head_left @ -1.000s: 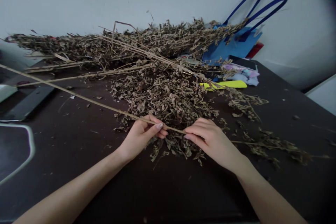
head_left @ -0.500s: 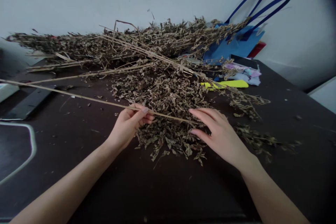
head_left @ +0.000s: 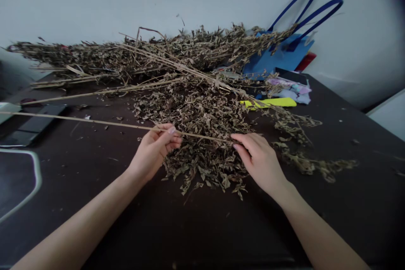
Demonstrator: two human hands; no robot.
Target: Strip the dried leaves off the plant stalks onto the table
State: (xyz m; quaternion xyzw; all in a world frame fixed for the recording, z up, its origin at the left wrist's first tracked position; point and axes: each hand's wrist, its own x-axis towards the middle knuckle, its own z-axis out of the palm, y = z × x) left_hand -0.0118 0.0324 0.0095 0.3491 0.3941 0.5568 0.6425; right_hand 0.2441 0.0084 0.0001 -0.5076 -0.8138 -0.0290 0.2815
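Pinched between the thumb and fingers of my left hand [head_left: 161, 141] is a long, thin dried plant stem [head_left: 104, 122]. It reaches past the left edge of the view. My right hand [head_left: 261, 158] has its thumb and fingers closed around the same stem farther right, where its palm hides part of it. Beyond that hand, a dried leafy end [head_left: 316, 165] sticks out over the table. Under both hands lies a loose heap of crumpled dried leaves [head_left: 205, 164].
Behind the heap, a large bundle of dried leafy stalks [head_left: 158, 52] lies along the wall. A blue bag [head_left: 268, 59], a yellow strip [head_left: 275, 102] and a purple-and-grey cloth [head_left: 294, 90] are at right. A black phone-like slab [head_left: 34, 126] and a white-edged mat [head_left: 37, 173] lie left on the dark table [head_left: 202, 228].
My right hand's thumb and fingers have drawn closer together around the stem. The stem's left part has dropped lower, and its leafy end has shifted slightly.
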